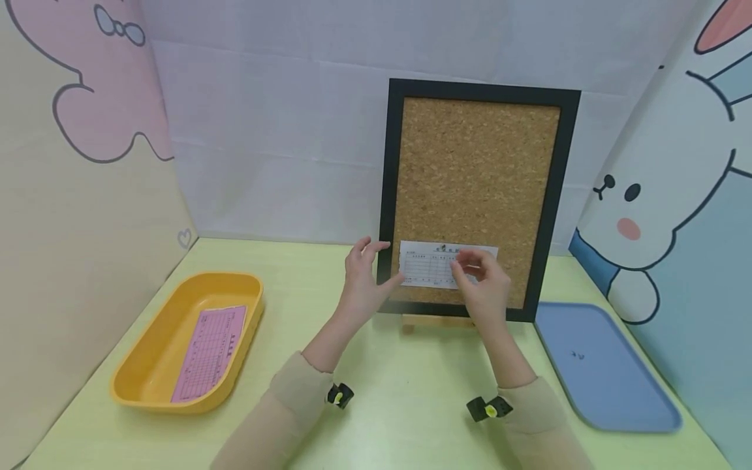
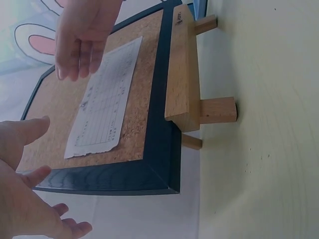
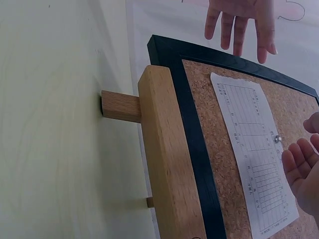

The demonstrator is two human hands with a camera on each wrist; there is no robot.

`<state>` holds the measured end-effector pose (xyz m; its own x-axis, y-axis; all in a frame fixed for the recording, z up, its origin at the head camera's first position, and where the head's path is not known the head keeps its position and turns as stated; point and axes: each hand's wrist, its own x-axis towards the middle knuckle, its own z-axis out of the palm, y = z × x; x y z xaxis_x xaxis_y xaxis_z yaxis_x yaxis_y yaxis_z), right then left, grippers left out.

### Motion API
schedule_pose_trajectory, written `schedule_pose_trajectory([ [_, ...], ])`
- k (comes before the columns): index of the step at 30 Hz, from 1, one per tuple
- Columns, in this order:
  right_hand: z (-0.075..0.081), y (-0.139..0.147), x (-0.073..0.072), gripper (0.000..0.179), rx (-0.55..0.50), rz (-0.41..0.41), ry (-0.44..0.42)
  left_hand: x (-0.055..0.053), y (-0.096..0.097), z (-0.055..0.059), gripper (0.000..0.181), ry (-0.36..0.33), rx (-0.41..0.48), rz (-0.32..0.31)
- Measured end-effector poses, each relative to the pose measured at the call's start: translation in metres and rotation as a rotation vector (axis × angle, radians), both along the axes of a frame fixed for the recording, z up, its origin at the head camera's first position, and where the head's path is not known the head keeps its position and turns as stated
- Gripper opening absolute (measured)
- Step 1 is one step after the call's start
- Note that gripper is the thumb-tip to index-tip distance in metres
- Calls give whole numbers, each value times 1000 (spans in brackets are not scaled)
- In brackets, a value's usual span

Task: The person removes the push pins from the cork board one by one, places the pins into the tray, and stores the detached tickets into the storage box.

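Observation:
A white printed form (image 1: 425, 267) lies flat against the lower part of a cork board (image 1: 478, 170) with a black frame. At the form's upper edge, a small clear pushpin (image 3: 277, 139) stands in the paper. My right hand (image 1: 484, 284) hovers before the form's right half with loosely bent fingers, and nothing shows in it. Beside the form's left end is my left hand (image 1: 367, 281), its thumb and fingers spread apart around the frame's left side, holding nothing. Both hands appear apart from the paper in the left wrist view.
The board leans on a wooden easel (image 2: 182, 74). On the left, a yellow tray (image 1: 155, 339) holds a pink printed form (image 1: 211, 352). A blue tray (image 1: 611, 372) at the right carries a few small pins (image 1: 578, 356). A white cloth wall (image 1: 264, 130) rises behind.

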<state>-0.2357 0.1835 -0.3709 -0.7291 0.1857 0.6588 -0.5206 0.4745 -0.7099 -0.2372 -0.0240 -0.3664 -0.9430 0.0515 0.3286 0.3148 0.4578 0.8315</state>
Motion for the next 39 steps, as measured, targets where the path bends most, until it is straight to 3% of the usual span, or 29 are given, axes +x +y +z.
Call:
schedule_pose_trajectory([
  [7, -7, -2, -14, 24, 45, -17, -40, -4, 10, -7, 60, 5, -12, -21],
  [20, -8, -2, -32, 20, 179, -55, 43, -10, 20, -13, 57, 7, 23, -8],
  [30, -8, -3, -34, 19, 249, -98, 62, -17, 25, -16, 52, 22, 59, -3],
  [39, -6, -6, -35, 16, 280, -125, 63, -19, 26, -21, 49, 12, 19, -12],
])
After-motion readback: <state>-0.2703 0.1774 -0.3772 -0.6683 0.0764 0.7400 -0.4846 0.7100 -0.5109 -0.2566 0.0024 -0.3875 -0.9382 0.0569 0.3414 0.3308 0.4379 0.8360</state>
